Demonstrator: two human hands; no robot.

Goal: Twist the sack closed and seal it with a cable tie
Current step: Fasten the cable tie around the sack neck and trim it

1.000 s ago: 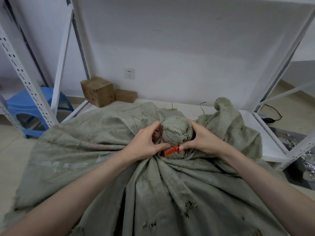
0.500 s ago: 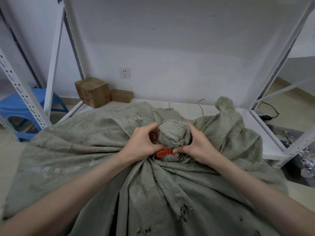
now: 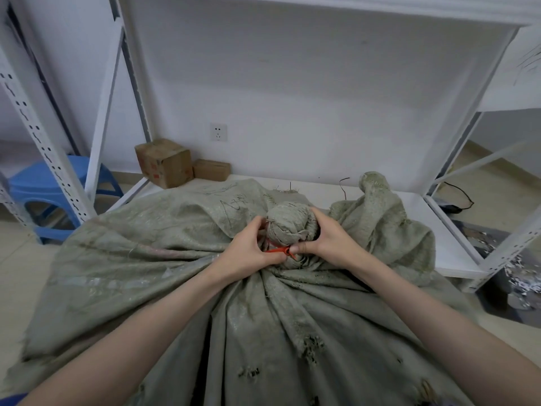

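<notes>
A large grey-green woven sack (image 3: 181, 268) lies in front of me, its mouth twisted into a round knob (image 3: 289, 222) at the centre. An orange cable tie (image 3: 278, 249) runs around the neck just below the knob. My left hand (image 3: 248, 250) pinches the tie from the left side of the neck. From the right, my right hand (image 3: 328, 240) wraps the neck and its fingertips pinch the tie's other end. The far side of the tie is hidden behind the neck.
The sack rests partly on a low white shelf board (image 3: 415, 206) inside a white metal rack (image 3: 41, 133). Two cardboard boxes (image 3: 164, 162) stand at the back left. A blue stool (image 3: 32, 189) is at the left, and a black cable (image 3: 459, 197) at the right.
Both hands stay at the sack's neck. The orange tie's visible piece has become shorter and lies closer against the neck. The camera view has shifted slightly.
</notes>
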